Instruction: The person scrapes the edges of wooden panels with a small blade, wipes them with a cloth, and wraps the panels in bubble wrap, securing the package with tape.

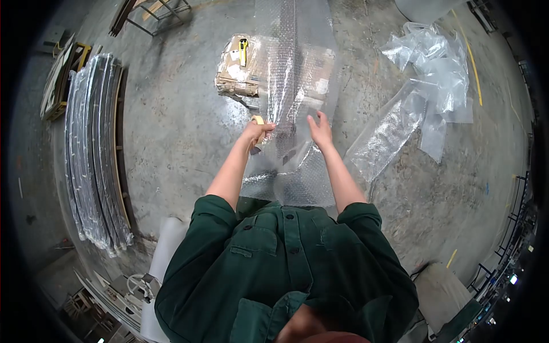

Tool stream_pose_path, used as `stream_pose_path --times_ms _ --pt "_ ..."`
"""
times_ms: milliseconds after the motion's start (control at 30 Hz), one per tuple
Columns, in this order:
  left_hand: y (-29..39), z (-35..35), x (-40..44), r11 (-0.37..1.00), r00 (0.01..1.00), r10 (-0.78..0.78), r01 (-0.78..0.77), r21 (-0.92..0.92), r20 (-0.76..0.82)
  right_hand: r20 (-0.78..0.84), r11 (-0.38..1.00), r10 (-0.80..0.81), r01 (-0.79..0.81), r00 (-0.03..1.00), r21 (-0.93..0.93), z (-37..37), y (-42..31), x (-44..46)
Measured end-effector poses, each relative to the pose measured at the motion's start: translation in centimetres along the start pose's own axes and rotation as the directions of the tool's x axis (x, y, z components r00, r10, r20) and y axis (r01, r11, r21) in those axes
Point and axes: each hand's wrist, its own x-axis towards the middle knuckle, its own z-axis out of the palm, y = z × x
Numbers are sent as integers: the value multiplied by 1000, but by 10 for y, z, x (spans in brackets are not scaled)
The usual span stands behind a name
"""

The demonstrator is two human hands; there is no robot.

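A long sheet of clear bubble wrap point(283, 74) runs away from my body, over a flattened stack of cardboard point(235, 71) and down toward my waist. My left hand point(254, 132) is closed round a roll of yellowish tape point(258, 120) at the sheet's left side, its fingertips by the plastic. Over the right side of the sheet is my right hand point(321, 131), thumb and fingers apart with nothing between them; whether it touches the plastic I cannot tell. A yellow utility knife point(243, 52) lies on the cardboard, left of the sheet.
Crumpled bubble wrap point(429, 74) lies on the concrete floor to the right. Long plastic-wrapped pieces point(94, 154) stand together at left. A metal-legged rack point(151, 20) is at upper left. A pale roll point(166, 251) sits behind me at lower left.
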Motion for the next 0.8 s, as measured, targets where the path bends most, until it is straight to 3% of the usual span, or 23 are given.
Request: stream_pose_path --times_ms 133,167,267,333,367,400,433,467,500,567,667,767,800 --pt "-11 -12 18 988 990 -140 141 65 -19 34 988 154 -155 987 13 58 -17 19" --pt "-12 -14 21 985 987 -163 163 63 -17 85 977 174 -182 981 109 66 -17 25" --pt "-25 -24 42 987 989 -145 143 67 23 71 924 334 -342 940 171 90 -16 40" --pt "-29 -29 55 996 995 -84 84 0 54 269 818 460 -522 846 242 105 13 57" --pt "-32 -32 66 993 993 -118 118 -7 22 188 825 485 -518 854 224 118 32 60" --pt "-33 -36 75 991 991 -131 131 6 26 267 750 469 -540 842 383 90 -35 41" --pt "-39 -42 92 980 978 -190 183 81 89 169 826 434 -465 885 318 128 53 63" --pt "-45 -46 102 972 956 -233 235 6 180 267 764 412 -490 871 421 120 39 59" --pt "-71 -47 123 958 959 -187 226 -179 211 271 728 498 -567 824 386 108 18 54" --pt "-52 -43 119 924 924 -339 363 -122 179 283 723 484 -560 828 403 122 50 61" --pt "-60 -25 122 958 958 -278 282 -52 76 335 633 537 -632 774 446 109 18 52" --pt "-63 -14 123 927 969 -233 247 282 -83 375 670 504 -626 778 398 107 22 56" --pt "-67 -12 124 936 959 -283 280 215 -18 408 663 479 -625 777 412 107 27 55"
